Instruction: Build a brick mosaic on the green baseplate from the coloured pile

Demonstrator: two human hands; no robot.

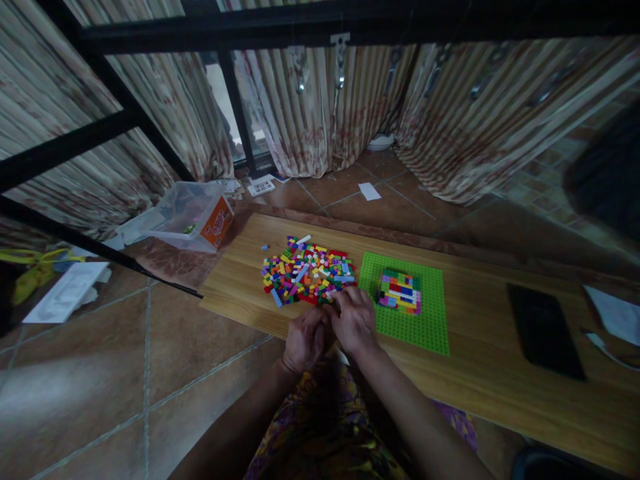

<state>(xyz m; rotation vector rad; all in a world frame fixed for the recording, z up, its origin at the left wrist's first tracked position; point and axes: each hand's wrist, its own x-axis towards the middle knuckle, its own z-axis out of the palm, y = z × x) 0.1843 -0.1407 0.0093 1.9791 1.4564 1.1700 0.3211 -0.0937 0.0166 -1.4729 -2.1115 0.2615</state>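
Observation:
Fingers curled, my left hand (306, 339) meets my right hand (354, 320) at the front edge of the wooden board (475, 360). Whatever is pinched between them is hidden by the fingers. Just beyond lies a loose pile of toy building bricks (307, 270) in many colours, and the right knuckles overlap its near edge. To the right of my right hand is a green studded baseplate (435, 333). A low block of multicoloured bricks (400, 292) is built up on it.
A clear plastic tub (183, 213) with an orange label stands beyond the board's left end. A dark flat device (545, 331) and white paper (615, 313) lie at right. A black metal frame (250, 33) crosses above, before striped curtains (320, 113). One brick (265, 247) sits apart.

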